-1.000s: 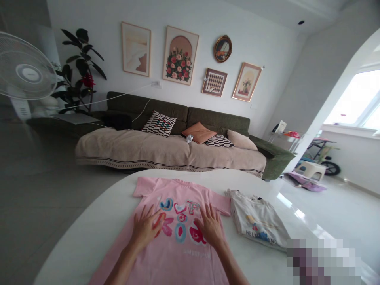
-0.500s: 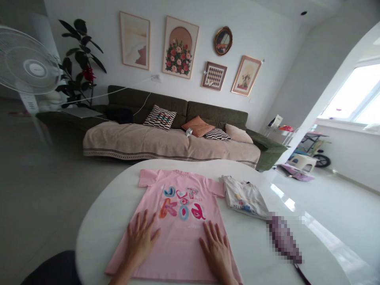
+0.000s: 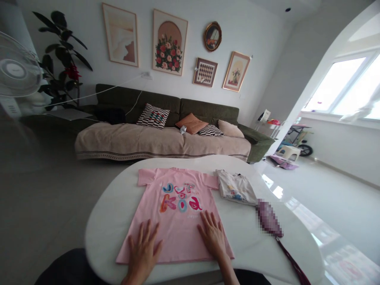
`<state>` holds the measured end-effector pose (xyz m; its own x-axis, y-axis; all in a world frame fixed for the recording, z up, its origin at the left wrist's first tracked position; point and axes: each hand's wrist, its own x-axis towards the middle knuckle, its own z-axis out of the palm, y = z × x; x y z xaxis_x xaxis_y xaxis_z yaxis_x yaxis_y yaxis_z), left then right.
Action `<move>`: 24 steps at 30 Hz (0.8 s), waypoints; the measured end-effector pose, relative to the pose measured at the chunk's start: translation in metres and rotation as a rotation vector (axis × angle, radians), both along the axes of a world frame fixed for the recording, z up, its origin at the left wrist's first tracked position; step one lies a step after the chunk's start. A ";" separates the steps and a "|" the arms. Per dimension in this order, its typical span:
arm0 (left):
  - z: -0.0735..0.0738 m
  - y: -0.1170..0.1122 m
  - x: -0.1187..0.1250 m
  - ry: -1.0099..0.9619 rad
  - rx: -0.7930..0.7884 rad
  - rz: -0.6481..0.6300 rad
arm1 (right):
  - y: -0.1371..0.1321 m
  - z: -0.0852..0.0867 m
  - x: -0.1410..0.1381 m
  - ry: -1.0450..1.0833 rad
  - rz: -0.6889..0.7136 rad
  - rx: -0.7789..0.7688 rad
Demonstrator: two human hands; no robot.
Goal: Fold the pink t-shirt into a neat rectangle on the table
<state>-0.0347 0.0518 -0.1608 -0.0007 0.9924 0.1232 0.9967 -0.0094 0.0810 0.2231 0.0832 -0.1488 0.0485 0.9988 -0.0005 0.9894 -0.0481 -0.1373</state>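
A pink T-shirt with colourful lettering lies spread flat on the white table, its collar away from me. My left hand rests palm down on the lower left of the shirt, fingers spread. On the lower right part, my right hand also lies flat with its fingers apart. Neither hand grips the cloth. Beside the pink shirt's right sleeve sits a folded light grey T-shirt with a printed front.
A blurred-out purple item with a dark strap lies on the table's right side. Behind the table stands a green sofa with a beige cover and several cushions. A white fan is at the far left.
The view has turned a little to the right. My left hand has slid nearer the shirt's bottom hem; my right hand has moved slightly up the shirt. Both stay flat.
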 end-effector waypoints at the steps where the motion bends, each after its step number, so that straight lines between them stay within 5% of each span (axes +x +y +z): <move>1: 0.000 -0.001 -0.001 -0.006 0.005 -0.010 | 0.000 0.001 0.000 0.001 0.000 -0.001; 16: 0.002 -0.001 -0.006 -0.023 -0.027 -0.014 | 0.000 -0.001 0.001 -0.015 0.022 0.014; 21: 0.006 0.013 -0.024 0.104 0.039 0.317 | 0.001 -0.001 0.001 -0.009 0.019 0.010; 24: 0.008 0.018 -0.045 0.091 0.067 0.367 | 0.002 0.000 -0.001 -0.007 0.006 -0.017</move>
